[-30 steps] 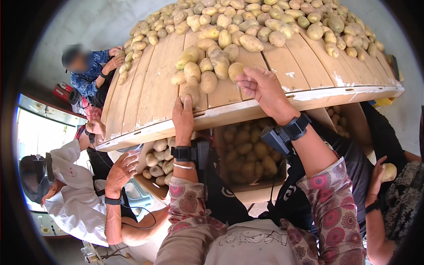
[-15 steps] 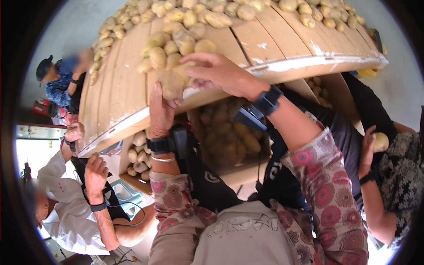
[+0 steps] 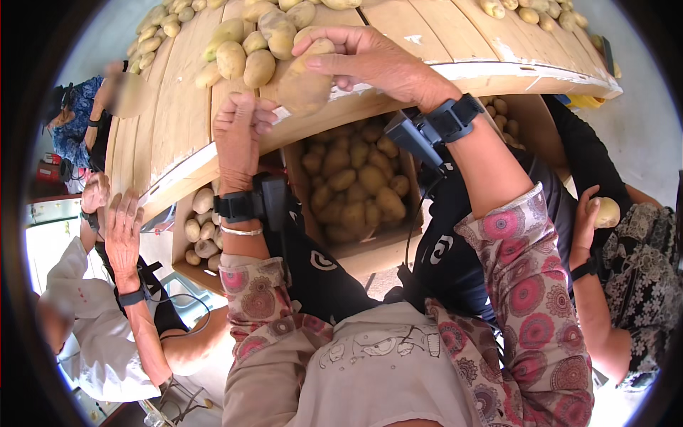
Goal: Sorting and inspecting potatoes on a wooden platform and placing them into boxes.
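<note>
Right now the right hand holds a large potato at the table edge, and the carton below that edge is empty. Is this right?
Not quite. The head view shows the right hand holding the large potato at the wooden table edge, but the carton below is filled with potatoes.

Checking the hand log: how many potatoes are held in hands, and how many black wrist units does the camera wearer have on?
Held potatoes: 2, one in the right hand, one in a co-worker's hand
Black wrist units: 2
Total: 4
</note>
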`<action>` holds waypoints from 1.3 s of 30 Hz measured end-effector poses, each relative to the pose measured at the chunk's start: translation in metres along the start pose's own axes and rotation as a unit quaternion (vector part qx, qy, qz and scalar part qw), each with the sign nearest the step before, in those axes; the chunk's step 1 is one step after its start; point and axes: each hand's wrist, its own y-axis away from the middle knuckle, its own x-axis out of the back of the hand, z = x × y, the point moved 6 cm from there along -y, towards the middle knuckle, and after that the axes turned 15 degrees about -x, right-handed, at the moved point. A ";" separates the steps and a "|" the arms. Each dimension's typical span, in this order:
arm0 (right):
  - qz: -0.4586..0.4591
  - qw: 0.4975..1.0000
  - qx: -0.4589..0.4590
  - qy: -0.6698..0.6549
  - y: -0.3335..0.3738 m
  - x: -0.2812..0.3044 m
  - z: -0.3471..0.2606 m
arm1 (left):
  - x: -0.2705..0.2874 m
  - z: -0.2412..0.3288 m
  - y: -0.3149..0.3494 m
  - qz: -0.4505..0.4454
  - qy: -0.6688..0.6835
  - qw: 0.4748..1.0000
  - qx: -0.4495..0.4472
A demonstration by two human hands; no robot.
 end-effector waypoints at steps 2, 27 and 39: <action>-0.008 0.999 -0.005 0.033 0.005 0.005 0.003 | 0.004 0.004 -0.002 0.022 0.012 1.000 -0.012; 0.265 0.960 0.038 0.081 0.004 0.059 0.019 | 0.043 0.019 -0.002 0.239 -0.116 0.955 -0.130; 0.251 0.963 0.060 -0.080 -0.004 0.056 0.017 | 0.037 0.021 0.004 0.312 -0.090 0.940 -0.110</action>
